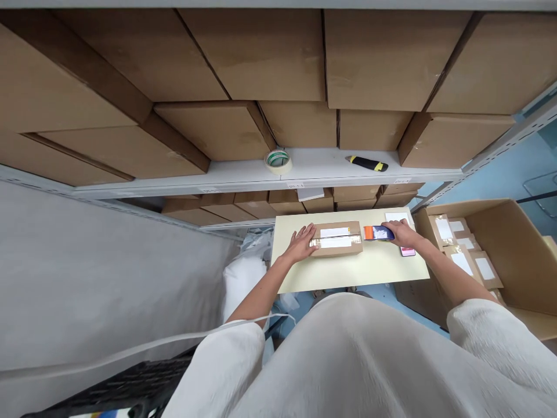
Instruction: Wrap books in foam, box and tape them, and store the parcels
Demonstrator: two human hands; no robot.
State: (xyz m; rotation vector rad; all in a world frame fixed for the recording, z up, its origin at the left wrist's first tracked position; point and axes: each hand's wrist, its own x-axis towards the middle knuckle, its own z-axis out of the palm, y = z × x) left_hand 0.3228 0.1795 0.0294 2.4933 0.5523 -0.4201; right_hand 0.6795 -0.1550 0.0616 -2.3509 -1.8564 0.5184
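A small cardboard box [339, 244] with white labels lies on the pale tabletop [322, 273], a strip of shiny tape running along its top. At its left end rests my left hand [301, 242], fingers spread over the edge and touching it. My right hand [400, 233] grips a tape dispenser [379, 233], blue with an orange front end, just right of the box. That front end points at the box, with a narrow gap between them. Partly under my right wrist is a phone [408, 251], and behind that hand lies a white paper [397, 217].
Shelves ahead carry large cartons [278, 55]. On the shelf edge sit a tape roll [278, 161] and a yellow-black utility knife [368, 163]. To the right, a big open carton [517, 249] holds several labelled boxes. White plastic bags [243, 278] lie left, beside the grey wall.
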